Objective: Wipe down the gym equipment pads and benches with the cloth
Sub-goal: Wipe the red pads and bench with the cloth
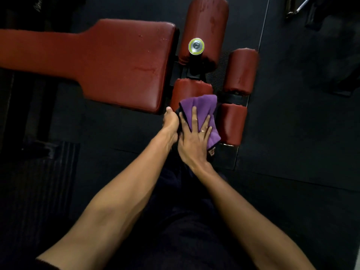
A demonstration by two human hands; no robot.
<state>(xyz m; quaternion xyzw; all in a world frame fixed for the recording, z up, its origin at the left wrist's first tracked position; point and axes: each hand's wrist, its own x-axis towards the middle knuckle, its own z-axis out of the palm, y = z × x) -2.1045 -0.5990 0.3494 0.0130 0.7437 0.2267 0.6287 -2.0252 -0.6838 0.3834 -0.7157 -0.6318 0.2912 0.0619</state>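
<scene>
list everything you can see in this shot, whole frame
bench pad: 1, dark red, left and centre
roller pads: 4, dark red, right of the bench pad; the near middle one is partly under the cloth
cloth: 1, purple, on the near middle roller pad
end cap: 1, silver with a yellow-green ring, among the roller pads
floor: dark, under everything
metal bar: 1, grey, top right corner
ring: 1, on a finger of the right hand
left hand: 1, at the cloth's left edge, fingers hidden
right hand: 1, flat on the cloth, fingers spread
</scene>
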